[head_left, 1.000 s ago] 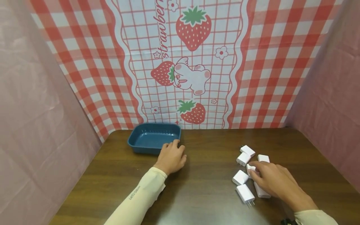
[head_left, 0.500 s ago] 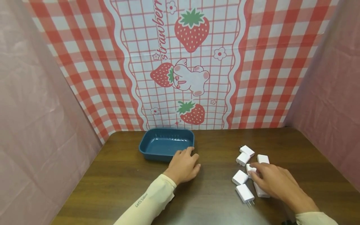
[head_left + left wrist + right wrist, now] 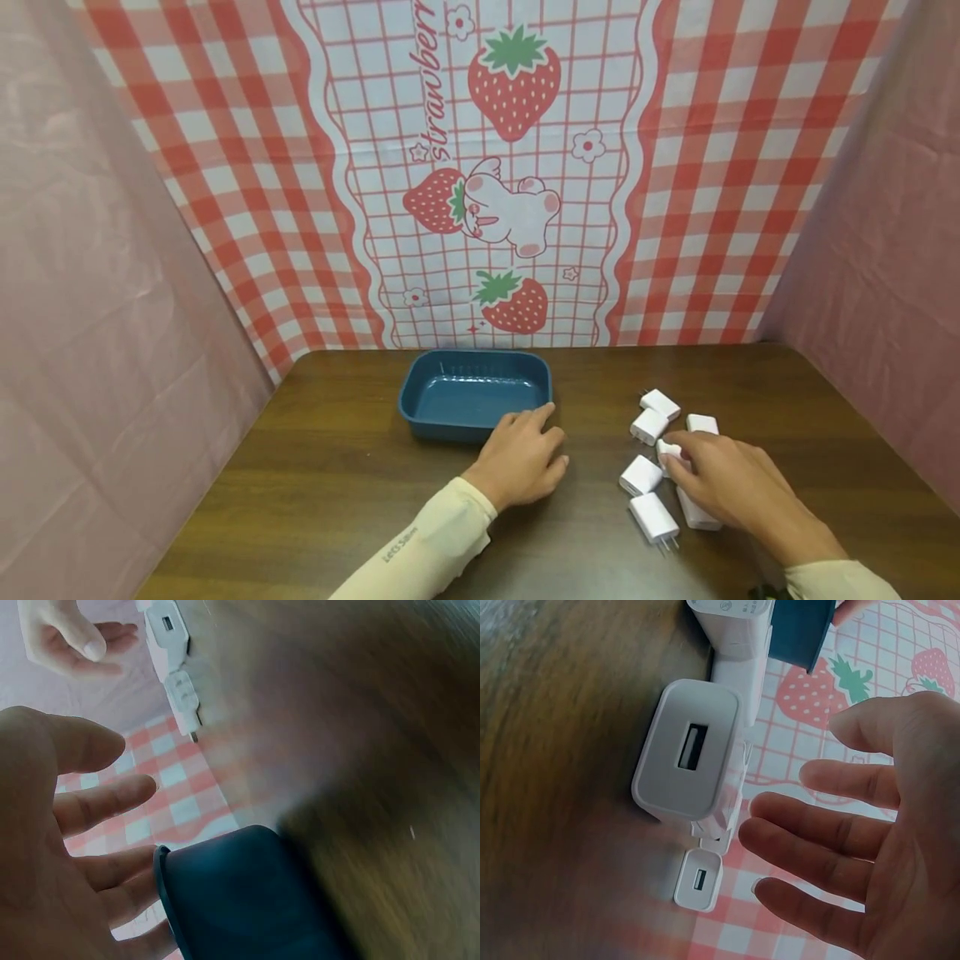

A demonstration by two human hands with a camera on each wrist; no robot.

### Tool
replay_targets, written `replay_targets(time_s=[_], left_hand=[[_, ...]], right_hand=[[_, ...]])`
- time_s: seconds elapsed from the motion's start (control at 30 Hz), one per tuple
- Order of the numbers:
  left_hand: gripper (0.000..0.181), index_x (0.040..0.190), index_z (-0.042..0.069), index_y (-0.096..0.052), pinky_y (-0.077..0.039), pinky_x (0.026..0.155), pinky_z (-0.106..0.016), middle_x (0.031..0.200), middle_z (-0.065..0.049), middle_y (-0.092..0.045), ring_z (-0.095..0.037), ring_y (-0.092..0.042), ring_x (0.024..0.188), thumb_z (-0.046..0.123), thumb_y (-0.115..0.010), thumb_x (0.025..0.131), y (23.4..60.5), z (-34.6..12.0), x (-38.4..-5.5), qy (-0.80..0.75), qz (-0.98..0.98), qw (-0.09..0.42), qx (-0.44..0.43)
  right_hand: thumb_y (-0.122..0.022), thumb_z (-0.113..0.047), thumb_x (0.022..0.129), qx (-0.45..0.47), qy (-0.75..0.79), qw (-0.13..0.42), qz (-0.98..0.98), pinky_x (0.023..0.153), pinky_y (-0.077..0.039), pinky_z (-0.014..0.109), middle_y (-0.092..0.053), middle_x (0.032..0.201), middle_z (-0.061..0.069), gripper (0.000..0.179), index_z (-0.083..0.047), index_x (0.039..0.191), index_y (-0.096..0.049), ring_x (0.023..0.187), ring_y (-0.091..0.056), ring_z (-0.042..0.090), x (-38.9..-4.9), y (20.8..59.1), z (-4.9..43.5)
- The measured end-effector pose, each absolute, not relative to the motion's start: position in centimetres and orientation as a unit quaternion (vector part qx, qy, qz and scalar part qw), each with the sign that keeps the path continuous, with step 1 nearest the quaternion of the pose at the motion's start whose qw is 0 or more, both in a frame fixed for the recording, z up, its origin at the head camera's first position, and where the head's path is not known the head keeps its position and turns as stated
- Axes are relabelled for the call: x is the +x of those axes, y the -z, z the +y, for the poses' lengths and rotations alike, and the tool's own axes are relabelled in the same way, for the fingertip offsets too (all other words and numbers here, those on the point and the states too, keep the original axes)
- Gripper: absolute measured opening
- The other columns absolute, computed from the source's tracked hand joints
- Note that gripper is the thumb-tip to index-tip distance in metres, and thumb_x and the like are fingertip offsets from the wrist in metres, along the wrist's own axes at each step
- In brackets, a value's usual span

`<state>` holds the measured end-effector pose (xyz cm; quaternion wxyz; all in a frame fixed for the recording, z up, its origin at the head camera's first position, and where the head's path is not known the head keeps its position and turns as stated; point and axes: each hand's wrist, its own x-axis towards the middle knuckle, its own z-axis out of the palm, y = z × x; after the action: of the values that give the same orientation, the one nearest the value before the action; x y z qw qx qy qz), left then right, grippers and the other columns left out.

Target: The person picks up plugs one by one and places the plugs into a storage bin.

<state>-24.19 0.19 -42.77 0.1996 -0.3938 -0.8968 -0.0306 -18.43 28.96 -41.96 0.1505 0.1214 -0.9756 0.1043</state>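
Observation:
My left hand [image 3: 519,458] lies at the front right corner of a dark blue rectangular tray [image 3: 442,432], fingertips over its rim. In the left wrist view the thumb stands apart from the tray [image 3: 240,892], and the other fingers are loosely extended, some reaching the rim. At the right, my right hand [image 3: 738,483] hovers over several white plug chargers, its thumb and forefinger beside one charger [image 3: 670,450]. The right wrist view shows those fingers spread and relaxed, holding nothing, with a USB charger [image 3: 686,750] in front of them.
More white chargers lie around the right hand: one [image 3: 654,518] with its prongs towards me, another [image 3: 641,475] behind it, and one [image 3: 702,424] farther back. The wooden table [image 3: 300,483] ends at a strawberry-print cloth [image 3: 513,208]. Pink cloth [image 3: 885,275] hangs on both sides.
The tray has slid to the right along the table, my left hand moving with it at its corner. My right hand stays almost still over the chargers.

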Motion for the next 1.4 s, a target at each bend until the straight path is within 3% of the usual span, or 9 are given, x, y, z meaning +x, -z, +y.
replay_targets(time_s=[0.33, 0.8, 1.0, 1.27, 1.4], left_hand=[[0.028, 0.111, 0.020, -0.074, -0.045, 0.099, -0.043, 0.146, -0.015, -0.052, -0.025, -0.053, 0.128, 0.040, -0.062, 0.095, 42.9, 2.4, -23.7, 0.039, -0.889, 0.190, -0.415], [0.030, 0.115, 0.027, -0.073, -0.035, 0.108, -0.056, 0.154, -0.011, -0.042, -0.023, -0.041, 0.138, 0.046, -0.059, 0.096, 43.4, 4.7, -23.2, 0.029, -0.902, 0.153, -0.402], [0.033, 0.120, 0.030, -0.071, -0.026, 0.111, -0.062, 0.159, -0.013, -0.034, -0.024, -0.035, 0.143, 0.047, -0.056, 0.097, 43.7, 5.5, -23.0, 0.032, -0.906, 0.123, -0.404], [0.037, 0.129, 0.026, -0.065, -0.024, 0.111, -0.064, 0.158, -0.011, -0.036, -0.025, -0.036, 0.143, 0.043, -0.059, 0.096, 43.8, 4.1, -22.9, 0.047, -0.903, 0.159, -0.397], [0.032, 0.123, 0.024, -0.068, -0.028, 0.110, -0.063, 0.151, -0.008, -0.048, -0.024, -0.044, 0.137, 0.038, -0.061, 0.095, 43.5, 2.2, -23.4, 0.071, -0.890, 0.210, -0.397]], right_hand=[[-0.071, -0.030, 0.089, 0.124, -0.104, 0.156, -0.974, 0.060, -0.051, 0.046, -0.071, 0.087, -0.003, 0.026, -0.013, 0.109, -0.074, 0.076, -0.068, 0.018, -18.7, 42.1, 28.9], [-0.078, -0.032, 0.084, 0.152, -0.074, 0.168, -0.971, 0.058, -0.052, 0.049, -0.070, 0.099, 0.010, 0.037, -0.010, 0.113, -0.071, 0.084, -0.068, 0.029, -19.3, 42.6, 28.5], [-0.080, -0.033, 0.082, 0.162, -0.062, 0.159, -0.972, 0.057, -0.051, 0.047, -0.069, 0.096, 0.007, 0.036, -0.011, 0.109, -0.071, 0.080, -0.066, 0.026, -19.5, 43.0, 28.4], [-0.082, -0.031, 0.081, 0.181, -0.041, 0.156, -0.970, 0.053, -0.047, 0.041, -0.062, 0.090, 0.001, 0.031, -0.013, 0.104, -0.072, 0.069, -0.058, 0.016, -20.0, 42.9, 28.5], [-0.081, -0.030, 0.081, 0.174, -0.045, 0.153, -0.972, 0.053, -0.048, 0.042, -0.061, 0.090, 0.003, 0.030, -0.012, 0.103, -0.071, 0.071, -0.059, 0.020, -20.1, 43.0, 28.7]])
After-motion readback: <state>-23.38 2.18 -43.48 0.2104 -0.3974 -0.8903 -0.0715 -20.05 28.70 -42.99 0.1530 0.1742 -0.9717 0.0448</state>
